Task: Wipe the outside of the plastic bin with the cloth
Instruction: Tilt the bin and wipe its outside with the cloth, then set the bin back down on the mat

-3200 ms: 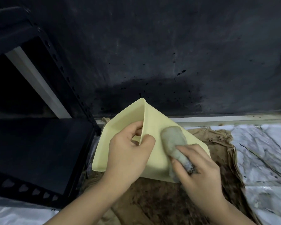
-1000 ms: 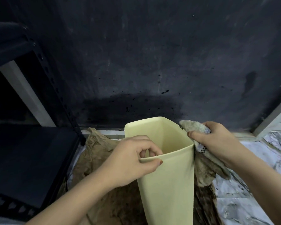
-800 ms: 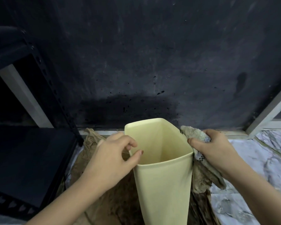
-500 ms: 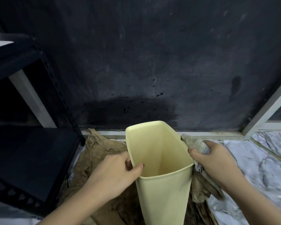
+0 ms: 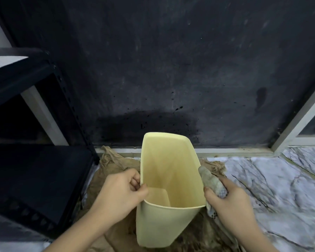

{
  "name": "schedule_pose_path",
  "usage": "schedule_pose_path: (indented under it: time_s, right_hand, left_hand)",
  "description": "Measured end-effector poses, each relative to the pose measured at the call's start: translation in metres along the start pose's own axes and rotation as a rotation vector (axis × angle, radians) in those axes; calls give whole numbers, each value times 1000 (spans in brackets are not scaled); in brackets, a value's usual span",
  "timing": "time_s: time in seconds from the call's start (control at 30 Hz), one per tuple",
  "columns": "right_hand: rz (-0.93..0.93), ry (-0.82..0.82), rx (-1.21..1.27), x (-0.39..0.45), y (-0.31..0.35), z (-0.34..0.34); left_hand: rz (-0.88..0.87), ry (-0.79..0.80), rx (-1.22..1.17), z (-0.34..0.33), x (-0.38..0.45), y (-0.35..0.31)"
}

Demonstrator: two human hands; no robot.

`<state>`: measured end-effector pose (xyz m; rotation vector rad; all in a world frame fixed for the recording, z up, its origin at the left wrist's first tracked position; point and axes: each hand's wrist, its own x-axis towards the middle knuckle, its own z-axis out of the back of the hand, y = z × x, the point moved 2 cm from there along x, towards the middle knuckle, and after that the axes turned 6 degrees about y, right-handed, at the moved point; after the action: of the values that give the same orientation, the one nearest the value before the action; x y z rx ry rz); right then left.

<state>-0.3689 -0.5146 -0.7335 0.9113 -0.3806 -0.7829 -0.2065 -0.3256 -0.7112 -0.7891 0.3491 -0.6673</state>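
Since half a second ago I see the bin's mouth tipped more toward me, so its inside bottom now shows, and the right hand with the cloth has slid lower along the bin's right wall.

At nine o'clock stands a black metal shelf unit (image 5: 35,170), its lower shelf dark. Just right of it, my left hand (image 5: 120,195) pinches the left rim of the plastic bin (image 5: 158,226): the thumb is hooked over the edge into the opening, the other fingers curled against the outer wall.

That pale yellow bin sits at the centre, toward six o'clock, upright with its open top leaning my way, over a stained brown cloth sheet (image 5: 113,160) spread on the floor.

At about four o'clock my right hand (image 5: 231,202) is closed round a bunched grey cloth (image 5: 212,182), fingers wrapped over it and thumb on the near side. The cloth lies against the outside of the bin's right wall, just under the rim; its lower end hangs below the hand.

From three to five o'clock runs a marble-pattern floor (image 5: 280,179). A dark wall (image 5: 162,70) fills twelve o'clock.
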Motion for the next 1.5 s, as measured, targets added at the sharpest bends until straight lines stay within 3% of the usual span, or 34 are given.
schedule_pose_path:
  time_s: [0.17,0.37,0.6,0.8,1.07,1.5]
  right_hand:
    - [29,-58,76,9,5,-27]
    - [33,-47,113,10,1,-42]
    - [68,15,88,4,8,-46]
    - [44,230,-170,16,24,-24]
    - [28,419,-470,-14,73,11]
    - [171,435,-667,-104,109,40]
  left_hand:
    - [9,13,40,2,15,23]
    - [22,-25,84,-3,18,45]
    - [68,43,195,7,15,51]
    - [103,121,456,18,8,34]
    - [57,210,496,51,-37,-10]
    - [2,376,536,62,-127,-45]
